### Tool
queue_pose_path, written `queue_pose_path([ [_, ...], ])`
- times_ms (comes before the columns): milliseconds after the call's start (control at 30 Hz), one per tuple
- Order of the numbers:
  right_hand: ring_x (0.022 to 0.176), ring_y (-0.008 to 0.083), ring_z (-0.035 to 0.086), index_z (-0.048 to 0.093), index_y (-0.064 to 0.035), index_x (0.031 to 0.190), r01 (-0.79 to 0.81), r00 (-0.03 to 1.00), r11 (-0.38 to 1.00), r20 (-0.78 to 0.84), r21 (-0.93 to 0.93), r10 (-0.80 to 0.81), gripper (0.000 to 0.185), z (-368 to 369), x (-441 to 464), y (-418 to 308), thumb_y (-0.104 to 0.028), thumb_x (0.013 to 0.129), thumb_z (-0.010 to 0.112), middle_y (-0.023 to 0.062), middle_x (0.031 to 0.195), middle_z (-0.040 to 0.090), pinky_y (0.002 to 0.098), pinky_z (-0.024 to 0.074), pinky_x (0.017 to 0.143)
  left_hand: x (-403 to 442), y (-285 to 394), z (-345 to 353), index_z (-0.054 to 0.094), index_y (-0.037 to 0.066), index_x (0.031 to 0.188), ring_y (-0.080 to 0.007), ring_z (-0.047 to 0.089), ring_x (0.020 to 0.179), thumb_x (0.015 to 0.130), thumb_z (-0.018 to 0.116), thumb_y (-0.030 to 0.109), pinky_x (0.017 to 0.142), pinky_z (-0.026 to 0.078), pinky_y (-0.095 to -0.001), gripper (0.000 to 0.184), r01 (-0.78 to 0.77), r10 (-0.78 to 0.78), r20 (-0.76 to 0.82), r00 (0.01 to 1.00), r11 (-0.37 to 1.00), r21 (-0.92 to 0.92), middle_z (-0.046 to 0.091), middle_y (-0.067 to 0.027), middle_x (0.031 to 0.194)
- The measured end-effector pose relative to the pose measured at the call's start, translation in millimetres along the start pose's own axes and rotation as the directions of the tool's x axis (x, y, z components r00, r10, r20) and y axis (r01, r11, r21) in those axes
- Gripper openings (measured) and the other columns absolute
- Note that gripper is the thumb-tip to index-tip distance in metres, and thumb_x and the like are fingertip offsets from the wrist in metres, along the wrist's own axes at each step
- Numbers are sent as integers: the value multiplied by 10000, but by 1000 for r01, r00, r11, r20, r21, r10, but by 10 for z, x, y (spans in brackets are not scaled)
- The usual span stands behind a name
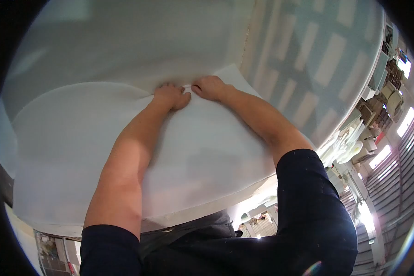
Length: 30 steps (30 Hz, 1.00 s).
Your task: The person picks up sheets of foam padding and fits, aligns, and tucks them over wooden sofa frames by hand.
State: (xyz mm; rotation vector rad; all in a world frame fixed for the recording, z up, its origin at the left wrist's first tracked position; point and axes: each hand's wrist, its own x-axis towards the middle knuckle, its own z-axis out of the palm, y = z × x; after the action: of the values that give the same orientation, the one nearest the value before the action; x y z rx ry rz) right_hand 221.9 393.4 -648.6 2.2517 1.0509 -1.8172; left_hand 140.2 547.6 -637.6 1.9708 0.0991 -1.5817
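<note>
A large soft white sheet (202, 142), like foam or wadding, lies over a broad pale surface in front of me. Its far edge meets an upright pale panel (138, 41). My left hand (171, 95) is at that edge, its fingers curled over the sheet and its thumb out to the right. Just beside it, my right hand (208, 88) is closed on the same edge, knuckles up. A small fold shows between the two hands. The fingertips of both are partly hidden.
To the right rises a second pale panel (308, 55), with striped light and shadow on it. Stacked items (382, 96) stand beyond it at the far right. A corrugated metal wall or roof (395, 184) with bright windows is behind. The covered surface's near edge (216, 202) runs close to my body.
</note>
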Motion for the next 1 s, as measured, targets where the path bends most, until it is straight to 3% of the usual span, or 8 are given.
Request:
queue_pose_path([
  [200, 985, 352, 592, 646, -22, 977, -76, 962, 997, 261, -20, 79, 339, -54, 145, -154, -260, 883, 424, 140, 1064, 641, 450, 447, 878, 107, 202, -19, 405, 186, 1385, -339, 265, 1350, 906, 220, 427, 1094, 186, -522, 567, 158, -159, 24, 987, 987, 24, 301, -172, 1455],
  [300, 991, 307, 590, 655, -45, 971, -4, 999, 999, 46, -35, 6, 319, 12, -120, 50, -260, 891, 434, 107, 1038, 650, 427, 435, 903, 60, 196, 107, 407, 194, 1385, -327, 248, 1359, 901, 227, 428, 1096, 175, -528, 567, 157, -157, -32, 987, 987, -21, 288, -167, 1462],
  [400, 988, 257, 584, 663, -74, 941, 222, 926, 890, -200, -398, -321, 290, -81, -367, 454, -264, 896, 448, 96, 999, 651, 396, 412, 932, 30, 131, 151, 408, 195, 1384, -325, 245, 1360, 900, 237, 430, 1091, 181, -539, 565, 164, -167, -40, 985, 984, -64, 283, -165, 1464],
  [533, 978, 251, 584, 655, -72, 917, 228, 945, 895, -136, -382, -299, 298, -79, -393, 564, -295, 889, 459, 110, 995, 647, 393, 414, 923, -13, 172, 84, 408, 201, 1384, -322, 256, 1353, 899, 259, 435, 1085, 201, -539, 558, 166, -168, -39, 985, 985, -38, 302, -166, 1452],
  [633, 982, 287, 586, 649, -56, 971, 5, 999, 984, 40, -176, 3, 362, -105, -245, 501, -342, 881, 446, 135, 1032, 635, 416, 441, 890, -5, 143, 132, 428, 174, 1371, -302, 272, 1346, 885, 295, 414, 1080, 192, -540, 558, 148, -154, -57, 986, 985, -93, 317, -144, 1449],
  [833, 1012, 336, 577, 629, -14, 1057, -137, 990, 985, -11, 106, 139, 442, 52, -343, 482, -360, 893, 408, 193, 1046, 621, 427, 443, 897, -44, 65, 130, 416, 201, 1376, -319, 269, 1344, 910, 267, 427, 1072, 213, -559, 539, 102, -106, -56, 993, 992, -80, 329, -159, 1433],
  [933, 1030, 346, 572, 616, 26, 1062, -272, 962, 950, -71, -151, 264, 486, 57, -382, 635, -377, 899, 398, 210, 1083, 610, 428, 436, 915, -59, 53, 146, 412, 192, 1376, -311, 265, 1348, 911, 266, 419, 1073, 210, -558, 538, 106, -111, -68, 991, 992, -72, 331, -149, 1434],
  [1000, 1070, 357, 547, 605, 19, 1092, -338, 938, 940, 63, -47, 341, 505, 98, -373, 677, -397, 900, 392, 225, 1119, 594, 427, 411, 940, -68, 48, 160, 406, 189, 1380, -311, 263, 1349, 913, 270, 431, 1077, 206, -550, 543, 104, -107, -42, 993, 992, -71, 322, -147, 1442],
])
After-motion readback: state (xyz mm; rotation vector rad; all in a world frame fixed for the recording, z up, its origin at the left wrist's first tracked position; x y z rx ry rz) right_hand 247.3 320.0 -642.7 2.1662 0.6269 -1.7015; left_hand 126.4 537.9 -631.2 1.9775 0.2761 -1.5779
